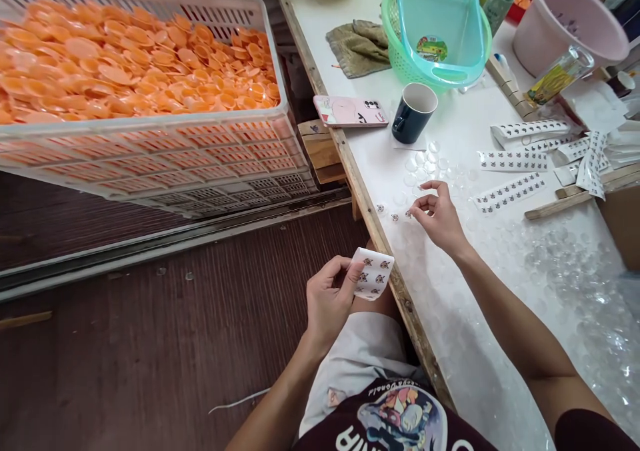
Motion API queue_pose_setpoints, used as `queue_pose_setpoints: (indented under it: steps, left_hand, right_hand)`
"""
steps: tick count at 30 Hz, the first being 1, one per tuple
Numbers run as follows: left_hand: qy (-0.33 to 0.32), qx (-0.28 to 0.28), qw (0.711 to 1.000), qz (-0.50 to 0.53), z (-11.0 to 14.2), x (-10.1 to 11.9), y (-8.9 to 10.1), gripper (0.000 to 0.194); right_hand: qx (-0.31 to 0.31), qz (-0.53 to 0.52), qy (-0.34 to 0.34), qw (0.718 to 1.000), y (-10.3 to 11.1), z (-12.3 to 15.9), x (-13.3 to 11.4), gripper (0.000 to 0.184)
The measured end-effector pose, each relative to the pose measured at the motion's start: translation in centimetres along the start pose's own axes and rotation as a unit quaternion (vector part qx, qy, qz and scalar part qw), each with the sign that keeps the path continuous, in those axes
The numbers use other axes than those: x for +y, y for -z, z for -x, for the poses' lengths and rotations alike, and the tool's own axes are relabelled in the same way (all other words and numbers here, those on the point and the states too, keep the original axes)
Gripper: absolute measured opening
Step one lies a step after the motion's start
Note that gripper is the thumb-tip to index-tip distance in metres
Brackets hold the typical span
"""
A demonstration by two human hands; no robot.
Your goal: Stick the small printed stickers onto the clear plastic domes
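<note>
My left hand (pixel 330 299) pinches a sheet of stickers (pixel 373 274) printed with small animal heads, held just off the table's wooden edge above my lap. Over the white table, my right hand (pixel 440 216) has thumb and fingertips drawn together at a small animal-head sticker (pixel 409 214); whether it is gripped or resting on a disc is too small to tell. Two more such stickers (pixel 395 217) lie in a row to its left. Beyond the fingers, clear round discs (pixel 430 164) are scattered near a dark mug (pixel 414 114).
A white crate (pixel 280 114) full of orange oval pieces (pixel 135 58) stands left. On the table are a phone (pixel 353 111), a cloth (pixel 360 46), a green basket (pixel 395 58), a pink tub (pixel 565 21), a glass (pixel 560 78) and sticker strips (pixel 510 192). Many clear discs (pixel 580 271) spread right.
</note>
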State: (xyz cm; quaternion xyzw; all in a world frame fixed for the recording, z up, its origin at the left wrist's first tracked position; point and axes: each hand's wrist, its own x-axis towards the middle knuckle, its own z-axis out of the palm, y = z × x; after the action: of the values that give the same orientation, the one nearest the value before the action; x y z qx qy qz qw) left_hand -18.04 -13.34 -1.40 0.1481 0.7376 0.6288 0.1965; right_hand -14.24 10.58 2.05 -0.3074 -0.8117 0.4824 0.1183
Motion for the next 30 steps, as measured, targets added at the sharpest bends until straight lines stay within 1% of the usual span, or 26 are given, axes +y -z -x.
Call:
queue_pose_setpoints:
  steps: [3,6,9,11,12,13,14,15,16,18,19,21,23,25,29,30]
  left_hand:
    - [0.001,-0.001,1.0,0.006,-0.1,-0.1,-0.1,0.032]
    - [-0.002,-0.001,1.0,0.006,-0.2,-0.1,-0.2,0.031]
    - [-0.001,-0.001,1.0,-0.003,-0.3,-0.1,-0.3,0.031]
    - [0.001,-0.001,1.0,-0.005,-0.3,0.0,-0.3,0.033]
    - [0.003,-0.001,1.0,-0.005,-0.3,0.0,-0.3,0.033]
    - [0.004,-0.001,1.0,-0.004,-0.3,0.0,-0.3,0.033]
    - [0.005,-0.001,1.0,-0.001,-0.3,-0.1,-0.3,0.033]
    - [0.006,-0.001,1.0,0.002,-0.3,-0.1,-0.3,0.033]
    - [0.008,-0.001,1.0,0.005,-0.3,-0.2,-0.4,0.032]
    - [0.011,0.0,1.0,0.009,-0.3,-0.2,-0.4,0.033]
    - [0.012,-0.001,1.0,0.009,-0.4,-0.3,-0.4,0.033]
    - [0.011,-0.004,1.0,0.009,-0.4,-0.3,-0.5,0.033]
    - [0.009,-0.005,1.0,0.012,-0.5,-0.4,-0.5,0.032]
    - [0.008,-0.004,1.0,0.014,-0.5,-0.3,-0.5,0.031]
    - [0.008,-0.001,1.0,0.01,-0.5,-0.2,-0.5,0.029]
    - [0.008,0.0,1.0,0.01,-0.6,-0.1,-0.6,0.029]
  right_hand:
    - [0.008,0.028,-0.003,1.0,-0.5,-0.5,1.1,0.04]
    - [0.0,0.092,0.011,0.996,-1.1,-0.6,1.4,0.039]
    - [0.001,0.199,0.049,0.979,-1.5,-0.4,1.1,0.042]
    - [0.023,0.253,0.083,0.964,-1.5,-0.1,0.5,0.044]
    - [0.038,0.261,0.095,0.96,-1.5,0.2,0.1,0.041]
    - [0.046,0.256,0.103,0.96,-1.4,0.4,-0.3,0.035]
    - [0.04,0.236,0.103,0.965,-1.4,0.7,-0.6,0.026]
    - [0.019,0.206,0.093,0.974,-1.3,1.0,-0.9,0.016]
    - [-0.014,0.172,0.072,0.982,-1.3,1.2,-1.0,0.008]
    - [-0.087,0.111,0.014,0.99,-1.5,1.5,-1.1,0.006]
    - [-0.109,0.093,-0.013,0.99,-1.7,1.6,-1.0,0.006]
    - [-0.12,0.084,-0.038,0.989,-2.2,1.7,-0.7,0.005]
    - [-0.118,0.101,-0.031,0.987,-2.8,1.7,-0.4,0.005]
    - [-0.117,0.145,-0.013,0.982,-3.4,1.7,-0.2,0.007]
    - [-0.1,0.275,0.036,0.956,-4.2,1.8,-0.6,0.007]
    - [-0.089,0.297,0.047,0.95,-4.2,1.8,-0.8,0.009]
